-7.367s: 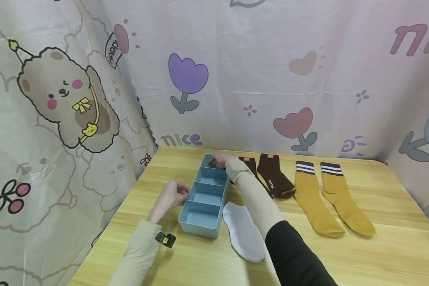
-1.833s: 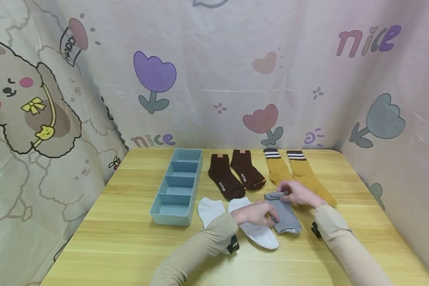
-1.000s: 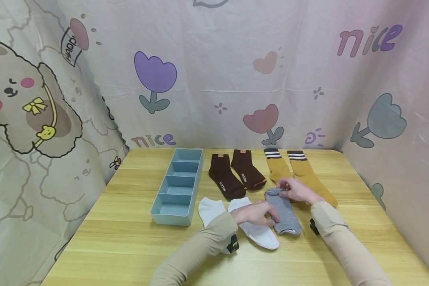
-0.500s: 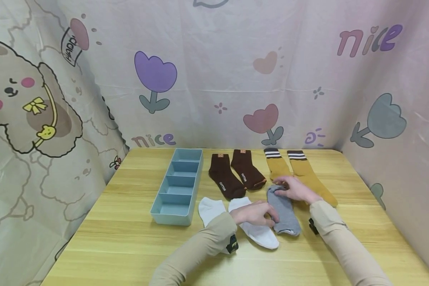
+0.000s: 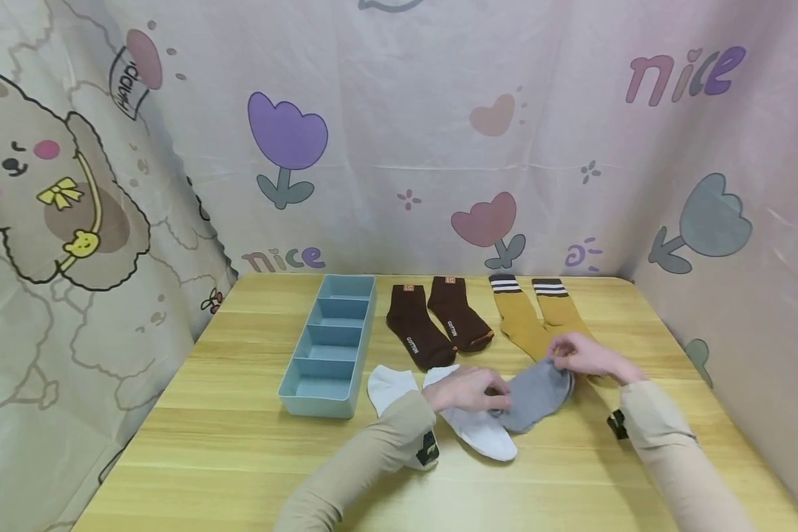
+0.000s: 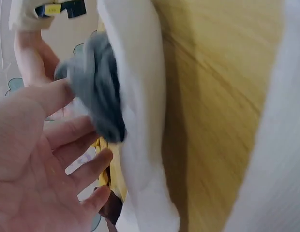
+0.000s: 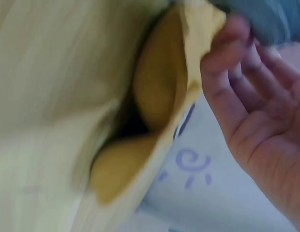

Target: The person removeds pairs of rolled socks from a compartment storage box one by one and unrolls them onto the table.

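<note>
In the head view a grey sock point(image 5: 535, 399) is stretched between both hands, just right of the white socks. My left hand point(image 5: 472, 389) pinches its left end between thumb and index finger, above one white sock point(image 5: 485, 437). My right hand point(image 5: 592, 356) pinches its upper right end, in front of the mustard socks point(image 5: 522, 325). The left wrist view has the bunched grey sock point(image 6: 99, 87) at the left hand's point(image 6: 53, 150) fingertips. In the right wrist view the grey sock point(image 7: 276, 19) is at the right hand's point(image 7: 266, 106) fingertips, partly out of frame.
A blue-grey box point(image 5: 326, 388) with several compartments stands left on the wooden table point(image 5: 226, 443). Two brown socks point(image 5: 419, 332) lie beyond the white ones. Another white sock point(image 5: 389, 384) is partly under the left forearm. A printed cloth point(image 5: 386, 148) hangs behind.
Earlier my hands were at the box. Later both were at the grey sock, which lay lengthwise. Now its far end has swung right with my right hand, while my left hand stays nearly in place.
</note>
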`<state>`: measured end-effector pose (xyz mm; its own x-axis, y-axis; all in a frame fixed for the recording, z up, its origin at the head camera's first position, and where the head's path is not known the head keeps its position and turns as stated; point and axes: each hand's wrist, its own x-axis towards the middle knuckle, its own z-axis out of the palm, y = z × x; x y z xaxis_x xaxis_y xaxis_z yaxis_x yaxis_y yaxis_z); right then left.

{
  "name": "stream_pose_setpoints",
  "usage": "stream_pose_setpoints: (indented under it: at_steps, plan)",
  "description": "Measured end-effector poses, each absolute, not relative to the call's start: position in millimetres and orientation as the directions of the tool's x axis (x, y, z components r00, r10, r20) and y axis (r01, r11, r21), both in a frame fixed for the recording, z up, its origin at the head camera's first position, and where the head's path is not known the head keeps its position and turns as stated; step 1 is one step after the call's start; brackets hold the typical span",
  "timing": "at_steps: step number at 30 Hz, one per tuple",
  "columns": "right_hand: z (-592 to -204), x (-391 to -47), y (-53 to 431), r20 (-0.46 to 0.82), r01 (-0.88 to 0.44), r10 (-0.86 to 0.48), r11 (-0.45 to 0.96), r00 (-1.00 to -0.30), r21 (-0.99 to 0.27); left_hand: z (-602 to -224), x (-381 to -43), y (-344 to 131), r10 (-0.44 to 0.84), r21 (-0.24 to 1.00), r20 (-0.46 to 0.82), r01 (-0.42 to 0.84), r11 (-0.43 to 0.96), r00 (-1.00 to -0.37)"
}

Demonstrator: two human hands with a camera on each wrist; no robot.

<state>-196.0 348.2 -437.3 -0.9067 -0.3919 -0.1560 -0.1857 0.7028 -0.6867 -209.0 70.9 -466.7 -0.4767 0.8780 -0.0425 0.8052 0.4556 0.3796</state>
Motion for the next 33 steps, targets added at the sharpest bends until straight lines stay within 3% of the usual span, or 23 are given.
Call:
stream_pose_setpoints:
  at_steps: [5, 8, 19, 25, 33]
  plan:
    - [-434.8, -167.1, 360.4, -0.415, 0.052, -0.435, 0.638, -0.799, -0.769, -468.3, -210.6, 68.6, 0.842, 0.313, -0.045, 0.793, 0.522, -0.537]
    - [-439.3, -151.0, 357.9, -0.486, 0.117, -0.473, 0.617, -0.735, -0.778, -469.6, -211.0, 67.7, 0.830, 0.298, -0.051, 0.785, 0.543, -0.555]
    - [-454.9, -130.7, 337.6, -0.443, 0.032, -0.590, 0.577, -0.675, -0.816, -475.2, -215.0, 70.2, 0.656, 0.261, 0.108, 0.658, 0.706, -0.747]
    - [-454.7, -133.1, 337.7, -0.399, 0.013, -0.589, 0.551, -0.703, -0.835, -479.6, -220.5, 69.4, 0.603, 0.280, 0.186, 0.630, 0.724, -0.776]
    - [-457.9, -135.3, 334.8, -0.359, -0.042, -0.644, 0.520, -0.676, -0.853, -478.8, -223.0, 68.5, 0.572, 0.530, 0.169, 0.563, 0.634, -0.803]
